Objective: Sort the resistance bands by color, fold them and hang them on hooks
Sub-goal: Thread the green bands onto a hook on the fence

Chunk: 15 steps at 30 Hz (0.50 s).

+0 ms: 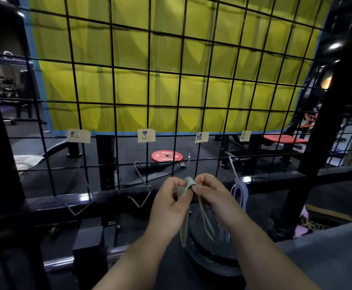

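Paper labels (78, 136) too blurred to read, purple bands (239, 192) perhaps several, partly hidden behind right hand (210, 197)

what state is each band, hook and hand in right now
green band: folded over, pinched by both hands, ends dangling
left hand: fingers pinching the green band
right hand: fingers pinching the green band
purple bands: hanging on the right hook
left hook: bare
middle hook: bare

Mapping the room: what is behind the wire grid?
A yellow curtain, a red weight plate, a red bench. Hidden: floor past left hand, right hand, green band.
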Available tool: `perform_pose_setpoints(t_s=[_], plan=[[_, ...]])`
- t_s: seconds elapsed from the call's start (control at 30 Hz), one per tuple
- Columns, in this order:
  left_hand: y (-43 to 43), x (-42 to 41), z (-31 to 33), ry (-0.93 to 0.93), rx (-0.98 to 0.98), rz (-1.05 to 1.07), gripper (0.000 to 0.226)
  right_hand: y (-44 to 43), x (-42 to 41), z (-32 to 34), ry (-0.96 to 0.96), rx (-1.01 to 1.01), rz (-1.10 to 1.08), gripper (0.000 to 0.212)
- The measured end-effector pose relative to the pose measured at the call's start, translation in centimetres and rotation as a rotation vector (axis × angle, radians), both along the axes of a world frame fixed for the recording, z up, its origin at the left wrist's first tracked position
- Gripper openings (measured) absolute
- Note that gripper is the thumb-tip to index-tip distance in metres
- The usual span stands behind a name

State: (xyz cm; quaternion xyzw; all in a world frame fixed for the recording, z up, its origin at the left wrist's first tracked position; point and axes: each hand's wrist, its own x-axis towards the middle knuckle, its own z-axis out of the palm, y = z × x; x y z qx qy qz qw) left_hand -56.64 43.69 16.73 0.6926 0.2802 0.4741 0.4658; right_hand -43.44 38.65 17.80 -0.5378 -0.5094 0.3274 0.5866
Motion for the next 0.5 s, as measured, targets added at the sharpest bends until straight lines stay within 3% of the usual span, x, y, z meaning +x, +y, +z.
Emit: perform_pose_setpoints(t_s=[0.27, 0.43, 0.5], plan=[[-0.1, 0.7, -0.5, 0.014, 0.004, 0.054, 0.006, -0.4, 0.1, -0.1, 0.014, 0.0, 0.024, 0.026], [-0.3, 1.0, -0.6, -0.008, -0.027, 0.032, 0.01, -1.2, 0.5, -0.4, 0.035, 0.029, 0.002, 0.002], [-0.3, 1.1, -0.4, -0.028, -0.037, 0.01, 0.019, -1.3, 0.4, -0.3, 0.044, 0.039, 0.0, 0.011]])
